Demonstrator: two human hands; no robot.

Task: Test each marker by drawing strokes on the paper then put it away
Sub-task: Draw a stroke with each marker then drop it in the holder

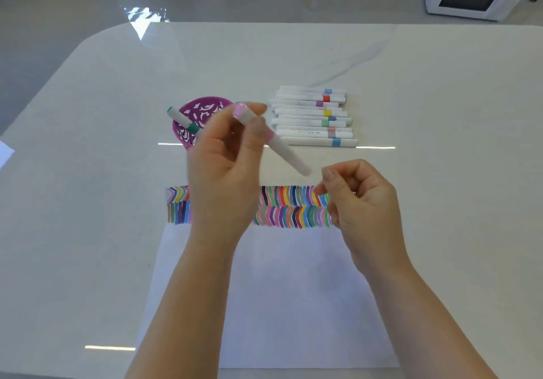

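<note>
While the left hand (223, 173) was raised above the far edge of the paper (279, 290), its thumb and fingers pinched a pink marker (286, 153) near the upper, pink-tipped end. The marker was slightly blurred and slanted down to the right, its white end in the air above the paper's far edge. The right hand (364, 199) hung over the paper's far right part, fingers curled in and thumb against the forefinger, with nothing visible in its grasp and a small gap to the marker's white end. Two bands of coloured strokes (293, 211) ran along the paper's far edge. Beyond the paper's far left corner stood a purple cup (188, 137) with a green marker (182, 120) leaning in it. Beyond the far edge, towards the right, a row of markers (311, 117) lay side by side on the table (88, 202).
</note>
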